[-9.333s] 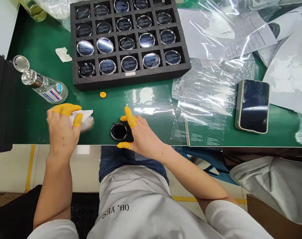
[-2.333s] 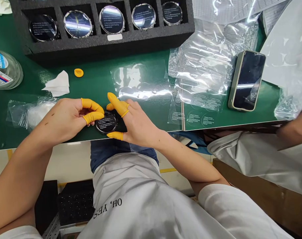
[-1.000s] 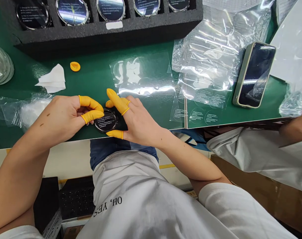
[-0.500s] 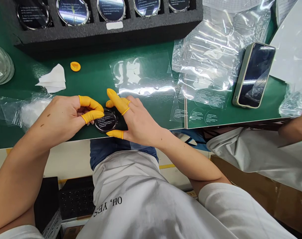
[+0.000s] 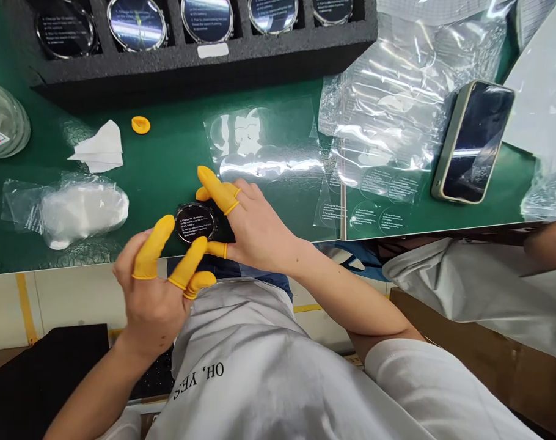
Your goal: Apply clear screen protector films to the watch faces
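A round smartwatch (image 5: 195, 222) lies face up near the table's front edge, white text on its dark screen. My right hand (image 5: 253, 229), with yellow finger cots on thumb and fingers, grips it by its right side. My left hand (image 5: 156, 287), also in yellow cots, is just in front of the watch with its fingers apart and holds nothing. One of its fingertips overlaps the lower rim of the watch; whether it touches, I cannot tell.
At the back, a black foam tray (image 5: 204, 67) holds several watches. A white pad in plastic (image 5: 85, 211), folded white paper (image 5: 101, 150), a loose finger cot (image 5: 140, 125) and a glass jar (image 5: 7, 122) are left. Clear film (image 5: 269, 140), plastic bags (image 5: 388, 116) and a phone (image 5: 475, 143) lie right.
My left hand has drawn back from the watch toward the table edge, turned, and spread its fingers, uncovering the white pad. My right hand has kept its grip on the watch.
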Demonstrator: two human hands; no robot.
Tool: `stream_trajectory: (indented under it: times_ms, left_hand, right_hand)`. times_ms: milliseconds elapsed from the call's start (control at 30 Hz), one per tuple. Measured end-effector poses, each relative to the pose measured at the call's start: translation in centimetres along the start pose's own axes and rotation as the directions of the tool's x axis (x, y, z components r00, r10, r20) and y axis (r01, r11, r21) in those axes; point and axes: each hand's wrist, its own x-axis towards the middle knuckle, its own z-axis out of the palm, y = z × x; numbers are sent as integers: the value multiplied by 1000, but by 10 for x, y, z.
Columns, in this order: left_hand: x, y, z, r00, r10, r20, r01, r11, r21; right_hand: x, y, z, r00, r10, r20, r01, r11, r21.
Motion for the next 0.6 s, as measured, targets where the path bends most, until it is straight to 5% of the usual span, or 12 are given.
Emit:
stream_trajectory:
  times_ms: [167,600]
  left_hand:
    - [-11,15,20,992,-116,47,114,992,53]
    - [-7,4,11,943,-325,66,316,942,114]
  right_hand:
    - [-1,0,1,1000,25,3,-25,1000,-13]
    - [0,-3,-2,998,38,49,-37,999,-26]
